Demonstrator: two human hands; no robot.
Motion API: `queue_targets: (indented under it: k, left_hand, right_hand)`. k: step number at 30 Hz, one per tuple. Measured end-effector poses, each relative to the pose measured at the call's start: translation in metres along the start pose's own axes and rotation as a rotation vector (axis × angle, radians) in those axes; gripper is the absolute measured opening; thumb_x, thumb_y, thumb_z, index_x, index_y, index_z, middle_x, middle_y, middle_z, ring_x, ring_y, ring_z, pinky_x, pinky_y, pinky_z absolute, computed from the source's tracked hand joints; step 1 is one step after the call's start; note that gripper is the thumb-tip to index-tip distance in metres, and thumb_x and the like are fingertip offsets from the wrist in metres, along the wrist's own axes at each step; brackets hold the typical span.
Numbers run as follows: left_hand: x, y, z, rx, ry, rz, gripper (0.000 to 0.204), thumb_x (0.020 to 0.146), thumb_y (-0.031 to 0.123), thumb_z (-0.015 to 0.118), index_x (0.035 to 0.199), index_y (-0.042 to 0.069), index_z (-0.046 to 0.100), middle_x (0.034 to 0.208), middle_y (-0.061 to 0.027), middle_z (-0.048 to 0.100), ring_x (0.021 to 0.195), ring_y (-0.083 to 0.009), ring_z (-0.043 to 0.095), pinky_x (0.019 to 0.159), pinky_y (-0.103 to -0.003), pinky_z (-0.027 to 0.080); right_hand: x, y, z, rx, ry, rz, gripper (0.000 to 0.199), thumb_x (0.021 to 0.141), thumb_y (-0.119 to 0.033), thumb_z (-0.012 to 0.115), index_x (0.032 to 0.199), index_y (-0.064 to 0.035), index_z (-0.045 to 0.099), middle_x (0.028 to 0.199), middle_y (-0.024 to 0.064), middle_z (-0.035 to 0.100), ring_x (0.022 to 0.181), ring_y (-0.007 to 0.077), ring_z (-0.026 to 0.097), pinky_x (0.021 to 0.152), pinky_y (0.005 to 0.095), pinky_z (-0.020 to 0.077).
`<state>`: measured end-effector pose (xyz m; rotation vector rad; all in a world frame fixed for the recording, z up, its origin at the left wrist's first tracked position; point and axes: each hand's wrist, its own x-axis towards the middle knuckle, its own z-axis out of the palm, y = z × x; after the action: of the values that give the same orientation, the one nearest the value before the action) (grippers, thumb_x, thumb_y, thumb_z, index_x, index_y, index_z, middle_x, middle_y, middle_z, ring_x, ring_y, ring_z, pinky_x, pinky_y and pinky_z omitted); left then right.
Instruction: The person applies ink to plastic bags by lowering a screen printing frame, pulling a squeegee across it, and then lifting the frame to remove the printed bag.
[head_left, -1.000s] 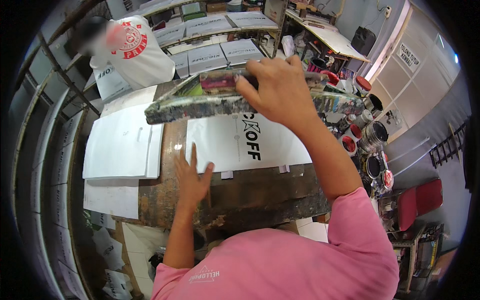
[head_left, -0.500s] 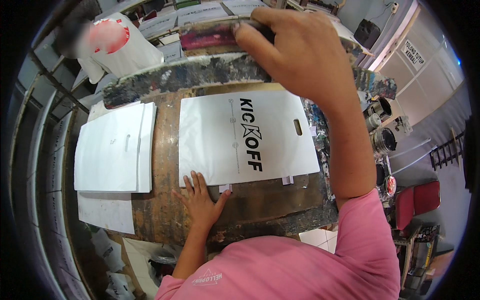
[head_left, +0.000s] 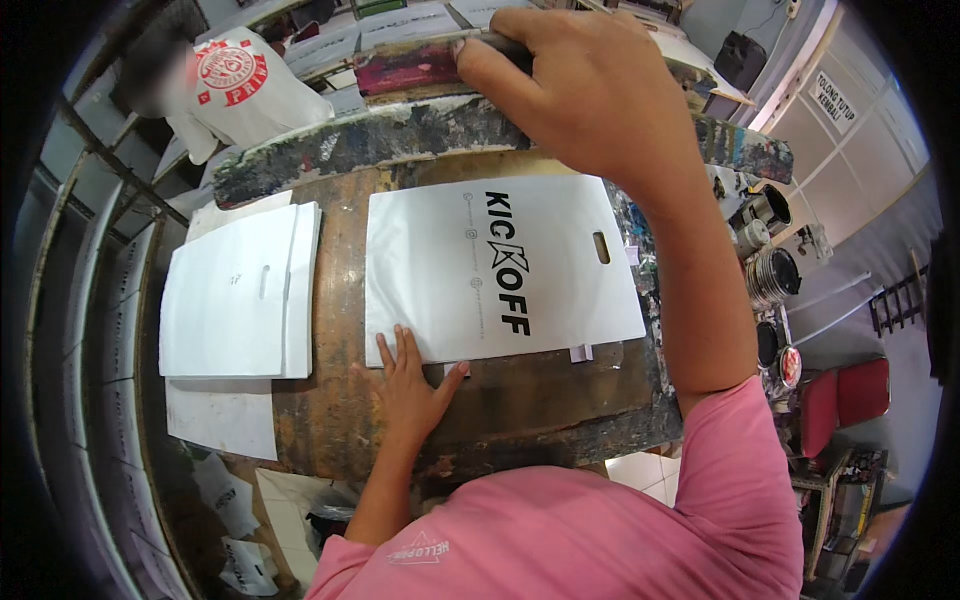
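A white flat bag point(head_left: 420, 260) with black print and a punched handle slot lies on the paint-stained wooden board point(head_left: 345, 300). My left hand point(head_left: 408, 390) is open with fingers spread, its fingertips resting on the bag's near left corner. Raised above the far side of the board, my right hand point(head_left: 590, 100) is closed over a paint-smeared bar point(head_left: 410, 70) with a pink stain, which looks like the edge of a lifted printing frame. Below it runs a longer bar point(head_left: 380, 145) crusted with dark paint. My right forearm hides part of the board's right side.
On the left sits a stack of white bags point(head_left: 235, 320), over a pale sheet point(head_left: 225, 415). Paint cans point(head_left: 772, 275) stand along the right, with red chairs point(head_left: 845, 400) beyond. At the far left is another person in a white shirt point(head_left: 250, 85). A rack point(head_left: 120, 350) lines the left.
My left fingertips have slid slightly farther onto the bag. My right hand keeps its hold on the bar. The whole view has shifted a little, and the other person has turned slightly.
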<state>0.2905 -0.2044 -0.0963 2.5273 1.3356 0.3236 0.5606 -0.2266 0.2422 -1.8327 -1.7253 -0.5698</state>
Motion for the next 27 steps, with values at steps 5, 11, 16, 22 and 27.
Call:
queue_targets:
  k: [5, 11, 16, 22, 27]
  left_hand:
    - [0.061, 0.03, -0.045, -0.334, 0.235, 0.139, 0.069, 0.101, 0.037, 0.072, 0.146, -0.012, 0.057, 0.152, -0.03, 0.058, 0.151, -0.0443, 0.046, 0.131, -0.058, 0.022]
    - [0.076, 0.023, -0.069, -0.52, 0.457, 0.081, 0.04, 0.1, 0.005, 0.062, 0.139, -0.006, 0.068, 0.139, -0.0263, 0.069, 0.136, -0.0378, 0.064, 0.118, -0.044, 0.046]
    - [0.054, -0.05, -0.072, -0.925, 0.444, -0.259, 0.047, 0.098, -0.004, 0.062, 0.145, -0.001, 0.066, 0.138, -0.0192, 0.073, 0.125, -0.021, 0.068, 0.102, -0.033, 0.054]
    - [0.063, -0.211, -0.121, -0.503, 0.54, -0.273, 0.05, 0.091, -0.001, 0.064, 0.14, -0.004, 0.07, 0.138, -0.0195, 0.073, 0.123, -0.0216, 0.069, 0.102, -0.031, 0.053]
    - [0.063, -0.365, -0.155, -0.334, 0.479, -0.263, 0.057, 0.086, 0.0, 0.063, 0.142, 0.001, 0.07, 0.138, -0.02, 0.073, 0.127, -0.0278, 0.069, 0.112, -0.036, 0.049]
  right_hand:
    - [0.004, 0.011, 0.023, -0.096, 0.175, -0.112, 0.05, 0.1, -0.047, 0.057, 0.091, -0.0022, 0.075, 0.078, 0.0222, 0.07, 0.078, 0.0443, 0.069, 0.075, 0.0524, 0.0533]
    - [-0.004, 0.013, 0.026, -0.049, 0.135, -0.083, 0.049, 0.099, -0.048, 0.059, 0.091, -0.0019, 0.075, 0.079, 0.0232, 0.07, 0.079, 0.0455, 0.069, 0.078, 0.054, 0.0534]
    - [-0.001, 0.012, 0.025, -0.048, 0.138, -0.076, 0.047, 0.1, -0.046, 0.059, 0.094, -0.002, 0.074, 0.079, 0.0243, 0.07, 0.079, 0.0471, 0.067, 0.079, 0.0547, 0.0522]
    - [0.005, 0.01, 0.023, -0.054, 0.124, -0.05, 0.043, 0.1, -0.042, 0.058, 0.097, -0.0011, 0.073, 0.084, 0.0247, 0.071, 0.082, 0.0461, 0.066, 0.082, 0.0534, 0.0491]
    - [-0.004, 0.007, 0.025, -0.016, 0.103, -0.019, 0.044, 0.1, -0.042, 0.059, 0.098, -0.0006, 0.073, 0.088, 0.024, 0.072, 0.087, 0.0446, 0.066, 0.088, 0.0512, 0.0476]
